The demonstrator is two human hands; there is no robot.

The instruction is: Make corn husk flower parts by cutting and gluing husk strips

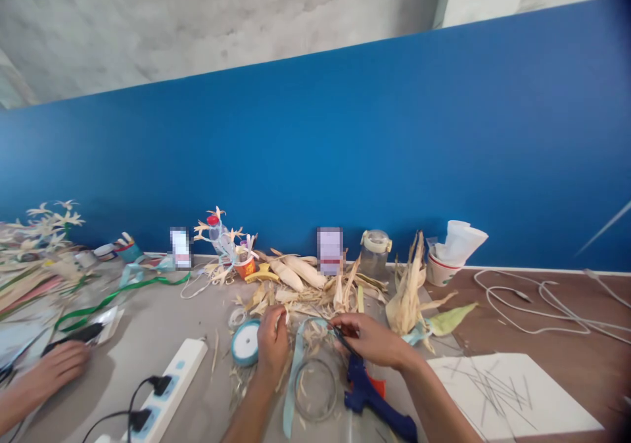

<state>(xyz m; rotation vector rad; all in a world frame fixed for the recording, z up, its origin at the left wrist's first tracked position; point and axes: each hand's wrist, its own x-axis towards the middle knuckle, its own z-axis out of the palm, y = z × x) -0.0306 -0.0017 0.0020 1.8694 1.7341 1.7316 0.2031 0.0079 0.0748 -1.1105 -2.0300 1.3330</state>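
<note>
My left hand point(273, 341) is closed in a pinch, with a small pale scrap at its fingertips that I cannot make out clearly. To its right, my right hand point(367, 339) is closed around a dark slim tool point(348, 344), whose thin end points toward the left hand. A spool of blue ribbon point(245, 342) lies just left of my left hand. Between my forearms are a light blue ribbon strip point(292, 384) and a coil of wire point(315, 418). Below my right hand lies a blue glue gun point(377, 403). Dried corn husks point(300, 272) are heaped beyond both hands.
Another person's hand point(62, 371) rests at left. A white power strip point(172, 380) stands nearby. Farther back are a phone point(330, 249), a lidded jar point(375, 256) and a paper cup point(441, 271). At right, thin dark sticks lie on white paper point(557, 397), near white cables point(542, 305).
</note>
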